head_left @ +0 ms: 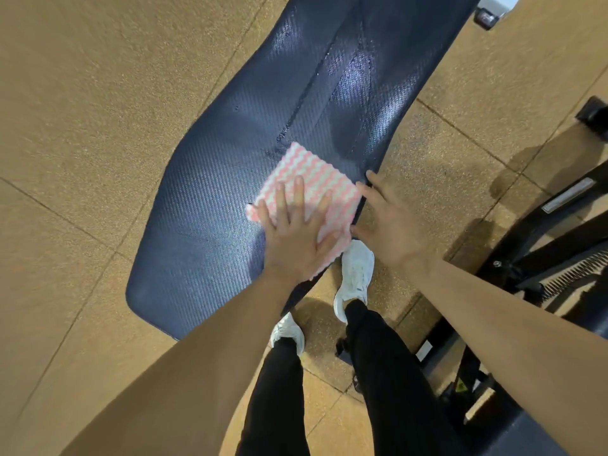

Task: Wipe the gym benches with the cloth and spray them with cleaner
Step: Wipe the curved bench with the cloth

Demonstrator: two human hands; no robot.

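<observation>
**Flat-hand wipe at the near long edge of the bench pad**

The left hand (296,238) lies flat on the pink-and-white cloth (316,179), fingers straight and spread. Its grip is wide and closes on nothing, pressing the cloth onto the dark bench pad (210,179). The cloth sits unfolded by the long edge nearest the person, one corner hanging just over it. The right hand (391,225) rests open at that same edge, fingertips touching the cloth's corner and holding nothing.

To wipe well, keep the palm's weight even and pull long overlapping strokes along the pad. The ribbed texture will likely trap moisture. The wet sheen and droplets (355,74) toward the far end probably still need wiping. Draw the hanging corner back onto the pad so the cloth does not slip off.

White shoes (357,274) stand close under the edge on the tan rubber floor (82,126). A black machine frame (543,258) with a coiled spring (579,271) crowds the right side and may hamper the right elbow. No spray bottle is in view.
</observation>
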